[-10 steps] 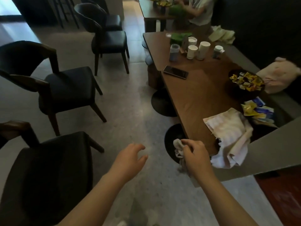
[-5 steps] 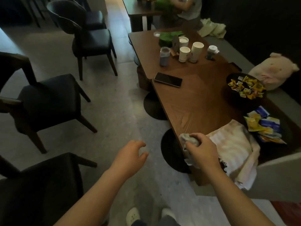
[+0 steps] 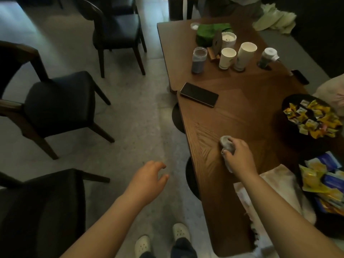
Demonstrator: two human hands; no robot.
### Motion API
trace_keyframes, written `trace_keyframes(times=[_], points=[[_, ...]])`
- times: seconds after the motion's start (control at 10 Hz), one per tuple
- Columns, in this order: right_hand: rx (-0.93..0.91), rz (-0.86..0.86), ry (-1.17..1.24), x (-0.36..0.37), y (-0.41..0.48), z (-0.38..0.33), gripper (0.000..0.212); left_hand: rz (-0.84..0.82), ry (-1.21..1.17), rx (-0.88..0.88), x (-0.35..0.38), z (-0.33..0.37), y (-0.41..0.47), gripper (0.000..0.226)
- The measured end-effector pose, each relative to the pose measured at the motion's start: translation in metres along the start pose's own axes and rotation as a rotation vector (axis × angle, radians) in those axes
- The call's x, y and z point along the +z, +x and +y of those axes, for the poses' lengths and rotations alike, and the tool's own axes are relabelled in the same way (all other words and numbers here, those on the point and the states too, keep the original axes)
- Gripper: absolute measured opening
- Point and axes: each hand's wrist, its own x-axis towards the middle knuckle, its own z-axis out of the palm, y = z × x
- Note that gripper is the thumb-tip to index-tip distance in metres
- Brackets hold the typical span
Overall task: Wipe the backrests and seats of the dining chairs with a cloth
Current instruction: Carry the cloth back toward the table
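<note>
cloth (image 3: 226, 145) in right hand (image 3: 240, 155), on table (image 3: 242, 112)

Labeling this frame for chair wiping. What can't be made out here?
Head view, the only one:
- Nearest chair: backrest cut off by the left edge; seat too dark to judge.
- Cloth: mostly covered by the right hand, so its full shape is hidden.
- Striped towel: partly behind the right forearm.
- Person at the far table: cut off by the top edge.
- Cup labels: too blurred to read.

Dim room, cool daylight falling from the upper left, edges bowed and softly blurred
</note>
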Motion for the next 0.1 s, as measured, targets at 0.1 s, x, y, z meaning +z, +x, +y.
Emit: trace_keyframes(times=[0.1], points=[[-0.001,-0.008,-0.059,0.001,0.0082,0.0022,0.044,0.032,-0.029,-0.037,0.0047,0.0037,0.004,0.043]])
